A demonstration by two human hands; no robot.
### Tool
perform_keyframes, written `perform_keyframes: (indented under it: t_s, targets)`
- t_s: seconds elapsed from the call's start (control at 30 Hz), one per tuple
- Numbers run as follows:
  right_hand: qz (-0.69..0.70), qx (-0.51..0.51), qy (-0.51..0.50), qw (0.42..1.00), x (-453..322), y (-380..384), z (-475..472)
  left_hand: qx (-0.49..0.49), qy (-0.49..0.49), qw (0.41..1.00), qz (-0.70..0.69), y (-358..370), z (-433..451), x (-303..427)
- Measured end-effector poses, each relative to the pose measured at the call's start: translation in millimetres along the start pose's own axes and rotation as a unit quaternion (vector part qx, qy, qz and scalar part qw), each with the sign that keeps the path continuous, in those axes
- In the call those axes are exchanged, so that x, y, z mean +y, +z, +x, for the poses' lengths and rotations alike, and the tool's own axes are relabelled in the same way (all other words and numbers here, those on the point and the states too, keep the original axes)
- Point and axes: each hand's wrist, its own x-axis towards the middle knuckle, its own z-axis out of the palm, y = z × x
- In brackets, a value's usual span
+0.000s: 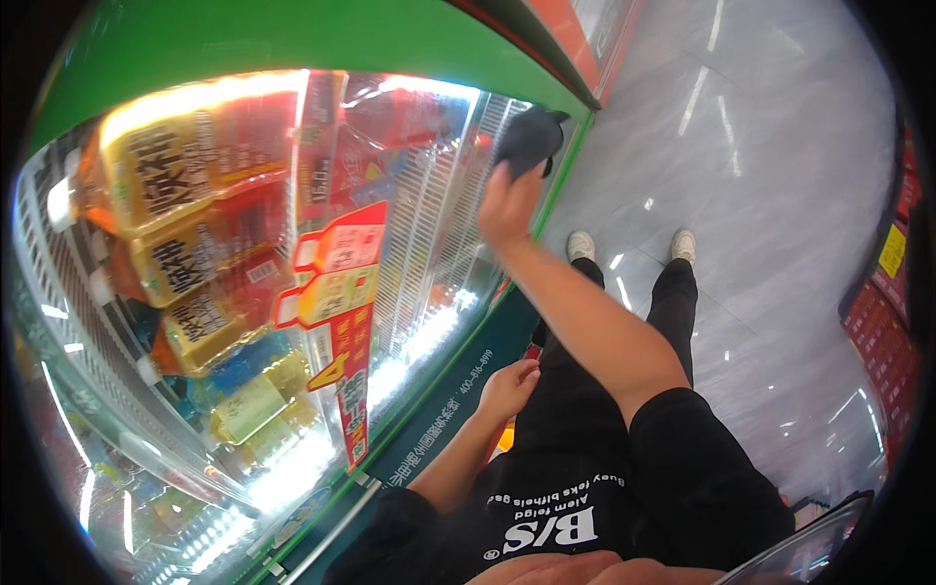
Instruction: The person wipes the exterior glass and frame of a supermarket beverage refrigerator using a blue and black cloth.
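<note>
A dark cloth (531, 140) is bunched in my right hand (512, 205), which reaches out to the far end of the lit glass front of a display cooler (241, 33). The cloth lies at the glass near its green frame. My left hand (510, 389) hangs low by the cooler's dark lower panel, its fingers curled; no object shows in it. Behind the glass are yellow-labelled drink bottles (157, 175) and white wire shelves (417, 197). A red and yellow promotional strip (347, 292) bearing writing runs down the glass.
Pale glossy floor (768, 219) lies to the right, with my shoes (683, 245) on it. Red boxes (881, 336) are stacked at the right edge. An orange cabinet (567, 36) adjoins the cooler at the top. A metal handle bar (333, 534) is at the lower left.
</note>
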Motion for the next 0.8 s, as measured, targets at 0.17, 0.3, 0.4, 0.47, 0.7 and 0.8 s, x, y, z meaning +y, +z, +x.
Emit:
perform_keyframes:
  t_s: [0.17, 0.3, 0.4, 0.47, 0.7, 0.8]
  targets:
    - [-0.011, 0.054, 0.247, 0.967, 130.1, -20.9, 42.9, -0.019, -0.01, 0.999, -0.027, 25.5, 9.1, -16.4]
    - [0.338, 0.008, 0.27, 0.901, -43.2, -42.5, 56.8, -0.036, -0.003, 0.999, 0.009, 34.3, 0.0, -39.1]
    - [0.357, -0.004, 0.067, 0.932, -212.6, -8.8, 18.9, -0.019, -0.018, 0.999, -0.025, 24.0, -12.8, -50.5]
    - [0.362, 0.025, -0.144, 0.921, -303.1, 19.6, 3.4, -0.027, 0.002, 1.0, -0.007, 20.5, -17.0, -49.9]
    - [0.341, 0.047, -0.264, 0.901, -275.2, 4.7, 18.1, -0.029, 0.04, 0.997, 0.051, 39.6, -4.7, -56.2]
    - [0.3, 0.022, -0.197, 0.933, -187.2, 6.4, 5.8, -0.008, 0.066, 0.995, 0.073, 63.3, 31.6, -74.1]
